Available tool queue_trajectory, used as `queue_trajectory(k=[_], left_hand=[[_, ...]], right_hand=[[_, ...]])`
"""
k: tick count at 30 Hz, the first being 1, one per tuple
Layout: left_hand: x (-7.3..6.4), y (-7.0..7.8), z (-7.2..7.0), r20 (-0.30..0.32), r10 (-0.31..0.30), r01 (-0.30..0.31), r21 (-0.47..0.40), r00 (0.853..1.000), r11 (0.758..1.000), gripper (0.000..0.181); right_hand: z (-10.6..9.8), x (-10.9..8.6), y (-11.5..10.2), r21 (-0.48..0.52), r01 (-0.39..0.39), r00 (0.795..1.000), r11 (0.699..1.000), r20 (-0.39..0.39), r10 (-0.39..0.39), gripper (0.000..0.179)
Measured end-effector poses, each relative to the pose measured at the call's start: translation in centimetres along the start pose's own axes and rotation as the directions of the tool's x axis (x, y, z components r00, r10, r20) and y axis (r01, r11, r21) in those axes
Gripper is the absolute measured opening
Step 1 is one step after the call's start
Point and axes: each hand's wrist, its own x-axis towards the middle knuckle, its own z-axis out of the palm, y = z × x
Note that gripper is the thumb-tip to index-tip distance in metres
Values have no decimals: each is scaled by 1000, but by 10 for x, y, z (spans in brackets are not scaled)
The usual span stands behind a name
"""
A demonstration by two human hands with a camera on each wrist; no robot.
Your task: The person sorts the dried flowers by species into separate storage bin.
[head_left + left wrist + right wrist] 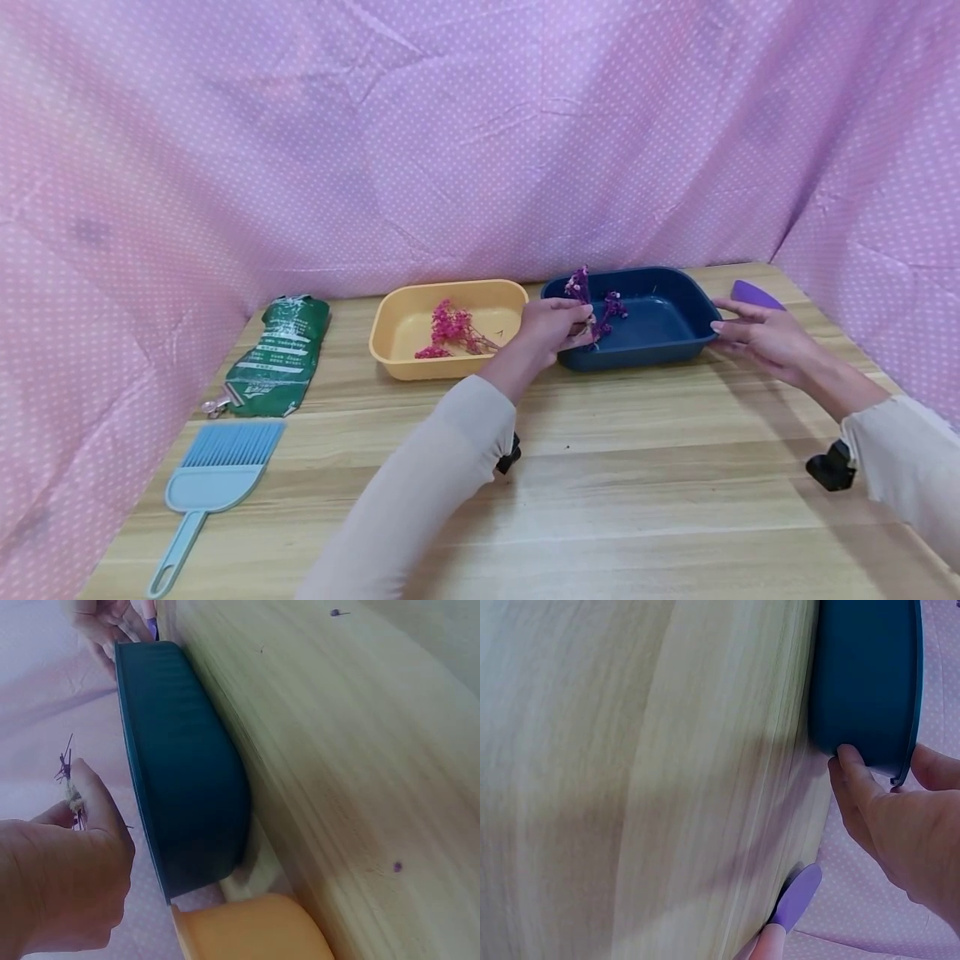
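My left hand [551, 329] pinches a small bunch of dried purple flowers [577, 285] over the left end of a dark blue basin [637, 357]. A pale binding [73, 796] on the stems shows between thumb and finger in the left wrist view. More purple flowers [611, 310] hang beside the hand, over the basin's inside. At the basin's right end, my right hand [772, 342] holds the rim corner, with fingertips [851, 757] against the outer wall. Left of the blue basin stands a yellow basin [405, 367] with bright pink dried flowers [452, 323] lying in it.
A crumpled green bag [281, 358] with a metal clip [216, 407] lies at the table's left. In front of it is a light blue brush [213, 483]. A rounded purple object [756, 295] sits behind the right hand. Pink dotted cloth [465, 150] hangs behind the table.
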Motion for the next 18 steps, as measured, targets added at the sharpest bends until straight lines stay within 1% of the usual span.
queue_trajectory(k=[2,4,7,8,10,14,15,17,18], left_hand=[[3,1,3,24,20,-20,-7,1000,1000,24],[5,3,3,72,30,-28,-24,997,999,37],[7,5,1,162,8,-2,-39,987,999,55],[6,5,-1,190,-5,13,-41,982,999,58],[5,6,-3,228,-23,32,-36,973,999,61],[1,6,-8,246,-20,23,-10,969,1000,63],[0,6,-9,242,-16,15,4,970,1000,63],[-4,6,-12,223,-7,-8,63,975,998,61],[-6,7,-15,210,5,-31,120,978,992,59]], right_hand=[[0,0,0,2,3,1000,1000,3,-3,38],[0,1,1,1,5,1000,1000,6,-5,38],[0,2,1,1,5,1000,1000,8,-5,39],[0,2,1,1,5,1000,1000,9,-5,39],[-1,3,0,0,3,1000,1000,10,-3,39],[-2,4,1,-1,-8,1000,1000,5,8,39],[-2,4,1,0,-12,1000,1000,3,12,39],[-3,3,1,-2,-19,1000,1000,-1,19,37],[-3,3,2,-7,-23,1000,1000,-5,23,36]])
